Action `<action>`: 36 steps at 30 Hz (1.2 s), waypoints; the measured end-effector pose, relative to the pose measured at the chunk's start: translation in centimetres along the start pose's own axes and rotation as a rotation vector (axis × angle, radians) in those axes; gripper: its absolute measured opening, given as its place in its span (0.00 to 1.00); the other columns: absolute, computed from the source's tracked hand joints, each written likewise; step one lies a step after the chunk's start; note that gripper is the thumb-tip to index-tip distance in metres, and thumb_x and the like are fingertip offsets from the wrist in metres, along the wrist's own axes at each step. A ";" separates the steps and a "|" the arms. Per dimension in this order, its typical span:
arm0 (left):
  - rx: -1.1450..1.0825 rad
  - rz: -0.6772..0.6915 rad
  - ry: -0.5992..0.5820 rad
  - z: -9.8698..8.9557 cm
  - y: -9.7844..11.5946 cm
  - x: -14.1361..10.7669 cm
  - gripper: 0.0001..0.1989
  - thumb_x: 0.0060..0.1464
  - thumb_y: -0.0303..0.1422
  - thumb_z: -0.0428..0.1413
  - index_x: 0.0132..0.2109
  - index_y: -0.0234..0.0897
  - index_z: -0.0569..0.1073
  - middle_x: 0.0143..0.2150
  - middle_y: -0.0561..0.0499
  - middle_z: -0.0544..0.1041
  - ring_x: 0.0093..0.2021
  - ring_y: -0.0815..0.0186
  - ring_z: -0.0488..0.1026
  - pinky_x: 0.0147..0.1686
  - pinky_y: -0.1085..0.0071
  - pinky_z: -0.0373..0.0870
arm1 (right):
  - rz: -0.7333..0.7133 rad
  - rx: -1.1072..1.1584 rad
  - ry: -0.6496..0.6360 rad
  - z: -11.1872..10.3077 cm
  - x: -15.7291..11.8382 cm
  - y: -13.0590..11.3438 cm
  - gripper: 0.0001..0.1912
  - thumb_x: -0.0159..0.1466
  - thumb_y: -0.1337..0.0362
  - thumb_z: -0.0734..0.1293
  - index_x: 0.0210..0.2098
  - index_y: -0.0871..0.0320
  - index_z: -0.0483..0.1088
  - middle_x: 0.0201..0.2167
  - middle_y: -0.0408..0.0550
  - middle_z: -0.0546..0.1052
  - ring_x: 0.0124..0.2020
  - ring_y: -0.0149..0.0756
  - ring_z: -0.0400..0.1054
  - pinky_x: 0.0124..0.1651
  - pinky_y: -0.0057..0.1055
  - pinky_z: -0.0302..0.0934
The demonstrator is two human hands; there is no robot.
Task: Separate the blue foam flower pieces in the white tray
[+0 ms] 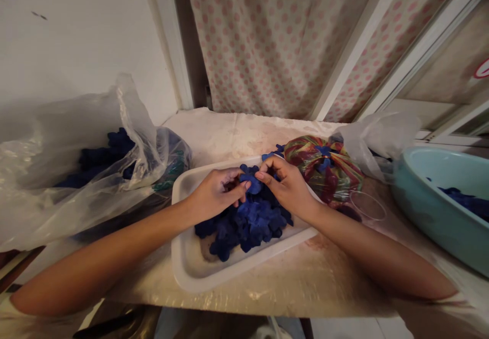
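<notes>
Over a white tray point(183, 270), my left hand point(219, 190) pinches a blue fabric flower point(252, 182) between thumb and fingers. My right hand point(284, 182) is closed at the flower's right side, thumb and forefinger pressed together near its petals. Whether those right fingertips grip the flower itself or something small on it, I cannot make out. Below both hands, a heap of dark blue flower pieces point(250, 224) lies in the tray.
Left of the tray sits a clear plastic bag point(141, 140) holding blue pieces. Behind on the right are a striped, multicoloured bag point(305, 150) and a clear ring point(369, 205). A light blue basin point(428, 196) with blue pieces stands far right. A dotted curtain point(267, 49) hangs behind the table.
</notes>
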State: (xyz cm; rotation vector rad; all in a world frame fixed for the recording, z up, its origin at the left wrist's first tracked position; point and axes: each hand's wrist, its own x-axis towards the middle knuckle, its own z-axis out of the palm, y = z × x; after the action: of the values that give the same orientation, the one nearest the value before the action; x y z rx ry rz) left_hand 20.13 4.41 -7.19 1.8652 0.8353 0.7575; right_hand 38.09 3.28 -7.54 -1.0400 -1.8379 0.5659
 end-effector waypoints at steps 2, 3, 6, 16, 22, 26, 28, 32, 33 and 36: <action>0.001 -0.002 0.005 0.0 0.1 0.0 0.08 0.56 0.34 0.50 0.30 0.35 0.66 0.22 0.57 0.69 0.19 0.75 0.66 0.19 0.80 0.64 | -0.004 -0.007 -0.012 0.0 0.0 0.1 0.09 0.63 0.61 0.61 0.28 0.57 0.60 0.25 0.41 0.65 0.28 0.29 0.59 0.32 0.27 0.53; 0.000 -0.003 0.004 0.0 0.1 0.0 0.08 0.56 0.34 0.50 0.31 0.35 0.66 0.22 0.57 0.69 0.19 0.75 0.66 0.19 0.80 0.64 | -0.009 -0.019 -0.024 0.0 0.0 0.0 0.09 0.64 0.61 0.60 0.28 0.57 0.59 0.24 0.41 0.64 0.27 0.29 0.58 0.31 0.27 0.52; -0.010 -0.009 -0.003 -0.1 0.0 0.0 0.09 0.56 0.35 0.50 0.31 0.35 0.66 0.21 0.57 0.69 0.19 0.75 0.66 0.19 0.79 0.64 | -0.016 -0.066 -0.060 -0.1 0.0 0.0 0.10 0.65 0.61 0.58 0.29 0.57 0.58 0.23 0.41 0.63 0.26 0.29 0.57 0.30 0.27 0.51; -0.054 -0.068 0.009 -0.2 -0.4 0.1 0.14 0.56 0.39 0.50 0.28 0.34 0.63 0.20 0.57 0.68 0.19 0.76 0.66 0.19 0.81 0.63 | -0.032 -0.188 0.005 -0.1 0.1 0.5 0.14 0.67 0.59 0.54 0.26 0.57 0.58 0.21 0.40 0.62 0.23 0.29 0.55 0.28 0.27 0.49; 0.005 -0.068 0.059 -0.2 -0.3 0.2 0.13 0.56 0.37 0.50 0.27 0.34 0.63 0.19 0.57 0.67 0.18 0.76 0.65 0.19 0.82 0.62 | -0.051 -0.130 0.009 -0.2 0.1 0.2 0.13 0.66 0.58 0.56 0.29 0.58 0.61 0.23 0.41 0.65 0.26 0.30 0.59 0.31 0.27 0.52; 0.014 -0.051 0.060 -0.2 -0.3 0.2 0.13 0.56 0.37 0.50 0.28 0.34 0.65 0.19 0.57 0.68 0.19 0.76 0.66 0.19 0.81 0.63 | -0.030 -0.080 -0.022 -0.2 0.1 0.0 0.10 0.62 0.56 0.62 0.33 0.58 0.65 0.27 0.43 0.70 0.30 0.30 0.62 0.33 0.26 0.56; 0.007 -0.049 0.064 -0.3 -0.3 0.2 0.13 0.56 0.37 0.50 0.28 0.34 0.65 0.19 0.57 0.68 0.18 0.76 0.66 0.19 0.81 0.63 | -0.020 -0.070 -0.010 -0.2 0.2 0.1 0.10 0.61 0.58 0.64 0.29 0.58 0.65 0.25 0.42 0.69 0.29 0.29 0.62 0.32 0.26 0.55; -0.020 -0.056 0.096 -0.3 0.0 0.1 0.13 0.56 0.37 0.50 0.27 0.34 0.63 0.19 0.57 0.68 0.18 0.76 0.66 0.18 0.82 0.63 | -0.011 -0.048 -0.016 -0.2 0.3 0.5 0.16 0.65 0.57 0.58 0.24 0.58 0.59 0.20 0.40 0.62 0.24 0.27 0.56 0.28 0.25 0.51; -0.029 -0.054 0.118 -0.4 0.1 0.1 0.13 0.56 0.37 0.50 0.27 0.34 0.63 0.19 0.57 0.68 0.18 0.76 0.66 0.18 0.82 0.63 | -0.004 -0.039 -0.026 -0.2 0.3 0.6 0.17 0.66 0.56 0.57 0.24 0.58 0.58 0.21 0.40 0.61 0.24 0.27 0.56 0.28 0.26 0.51; -0.071 -0.023 0.252 -0.4 0.4 0.1 0.14 0.56 0.37 0.50 0.26 0.34 0.63 0.17 0.57 0.67 0.16 0.77 0.64 0.16 0.82 0.61 | 0.035 -0.015 -0.053 -0.2 0.2 0.8 0.19 0.66 0.53 0.54 0.23 0.58 0.56 0.21 0.40 0.59 0.23 0.27 0.54 0.27 0.26 0.50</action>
State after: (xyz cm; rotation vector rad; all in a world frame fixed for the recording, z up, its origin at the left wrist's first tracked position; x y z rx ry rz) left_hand 19.94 4.58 -6.63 1.7165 0.9729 1.0089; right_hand 38.56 3.88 -7.92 -1.0786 -1.8756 0.6064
